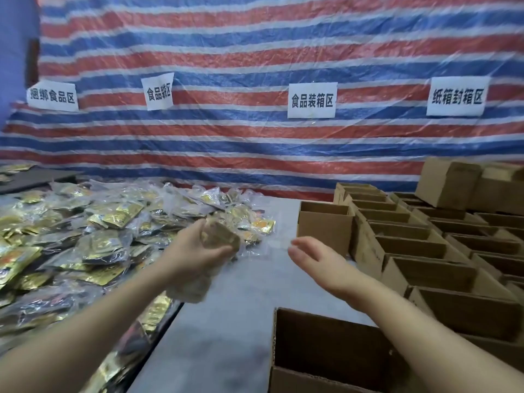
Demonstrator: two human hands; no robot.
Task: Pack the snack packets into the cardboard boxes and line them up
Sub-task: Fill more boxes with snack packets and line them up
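In the middle of the frame the left hand [195, 248] grasped a blurred snack packet [219, 236] above the grey bench [226, 321]. The right hand [314, 258] was released, with fingers relaxed, just beside an open cardboard box [324, 225]. A big heap of snack packets [85, 236] lay at the left. Rows of open cardboard boxes [425, 251] stood at the right, one more box [334, 350] at the bottom.

Packing workshop (zone signs [312, 100], massed cardboard boxes [411, 242])

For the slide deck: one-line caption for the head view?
Left hand grips snack packet; right hand open beside empty cardboard boxes.
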